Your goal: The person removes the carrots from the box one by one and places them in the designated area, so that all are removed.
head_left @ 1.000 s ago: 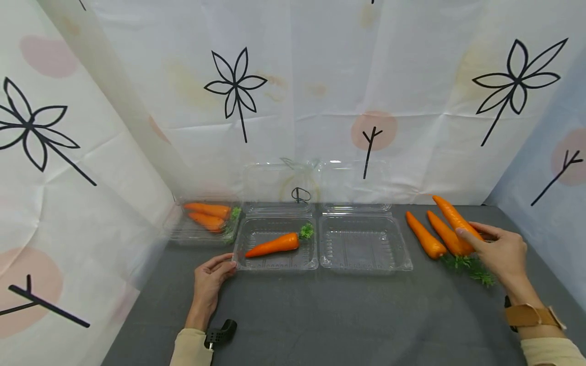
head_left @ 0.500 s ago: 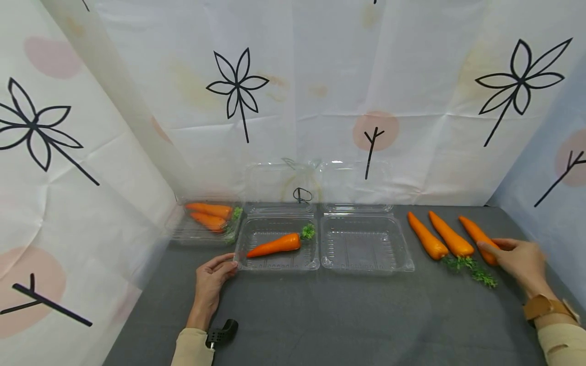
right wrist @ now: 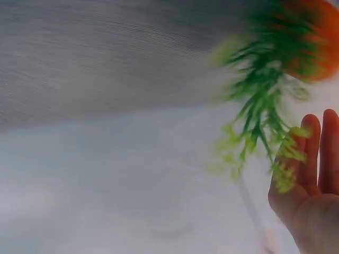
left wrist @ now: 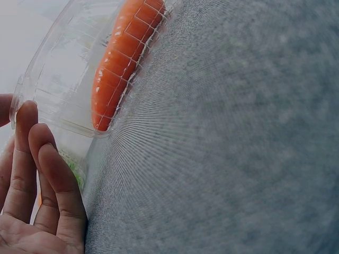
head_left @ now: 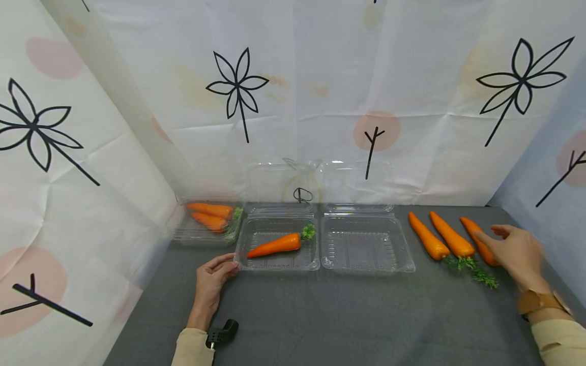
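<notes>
1. Closest in, two pale sleeves reach over the grey table [head_left: 320, 320]: a black device [head_left: 223, 331] sits at the left wrist, a tan strap [head_left: 542, 302] round the right.
2. The left hand [head_left: 212, 282] has a pinch on the front-left corner of the filled box [head_left: 284, 265], thumb and forefinger on the rim, remaining fingers loosely extended beside it.
3. Over on the right, the right hand [head_left: 519, 254] hovers around the outer carrot [head_left: 484, 251], fingers loosely spread, gripping nothing; whether it touches the carrot, I can't tell.
4. That outer carrot lies on the table, tip pointing away, alongside the middle carrot [head_left: 452, 235] and the inner carrot [head_left: 429, 237], with green leaves [head_left: 476, 272] at their near ends.
5. Inside the filled box, one boxed carrot [head_left: 274, 246] lies tip to the left, leafy top to the right; just beside it, the vacant box [head_left: 361, 249] shows bare plastic, both lids raised behind.
6. Far left, two carrots show through the clear plastic of another box [head_left: 194, 235].
7. Furthest back hangs a flower-printed cloth [head_left: 320, 101].
</notes>
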`<state>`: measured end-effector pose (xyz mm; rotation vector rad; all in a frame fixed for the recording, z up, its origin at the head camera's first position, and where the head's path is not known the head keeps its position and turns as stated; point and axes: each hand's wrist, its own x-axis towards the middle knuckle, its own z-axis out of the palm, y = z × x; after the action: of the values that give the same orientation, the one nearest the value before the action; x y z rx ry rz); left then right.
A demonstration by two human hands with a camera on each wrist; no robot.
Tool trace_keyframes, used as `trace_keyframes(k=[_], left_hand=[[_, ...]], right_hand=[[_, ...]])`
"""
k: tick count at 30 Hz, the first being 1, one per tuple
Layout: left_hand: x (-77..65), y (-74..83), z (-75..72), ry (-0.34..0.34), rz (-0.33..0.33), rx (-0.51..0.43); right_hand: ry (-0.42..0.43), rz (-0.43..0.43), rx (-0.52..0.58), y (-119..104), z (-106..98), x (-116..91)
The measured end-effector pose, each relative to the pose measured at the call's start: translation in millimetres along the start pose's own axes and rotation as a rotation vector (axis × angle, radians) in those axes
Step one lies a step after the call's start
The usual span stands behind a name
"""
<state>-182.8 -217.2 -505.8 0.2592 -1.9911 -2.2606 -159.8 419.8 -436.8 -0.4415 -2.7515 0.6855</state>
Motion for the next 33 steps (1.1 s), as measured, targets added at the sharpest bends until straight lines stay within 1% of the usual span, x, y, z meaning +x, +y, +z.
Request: trace_keyframes(k=[4,9,12,17,21,30,33], left_hand=[[-0.4,0.4,0.3,0.003,-0.005,0.0],[-0.3,0.5,0.4,0.005,-0.014,0.001],[-0.3,0.2,0.3,0.004,-0.014,0.003],[0.0,0.2,0.4,0.003,-0.006,0.0],[0.3,-0.3,0.5,0.001,-0.003,-0.005],[1.0,-1.3,-0.3,0.002,0.002,-0.001],[1.3,-0.6,0.2,0.002,0.001,0.001]], right_hand=[[0.005,-0.064,0.042,-34,5,-1],[0.033,-0.224,0.155,-74,20,-8],[0.034,-0.296,0.231,-98,30,-14],[0.0,-0.364,0.32,-139,49,-27],[-0.067,-0.406,0.385,-168,64,-36],[-0.235,-0.43,0.539,-232,101,-58],[-0.283,-0.467,0.581,-250,114,-64]])
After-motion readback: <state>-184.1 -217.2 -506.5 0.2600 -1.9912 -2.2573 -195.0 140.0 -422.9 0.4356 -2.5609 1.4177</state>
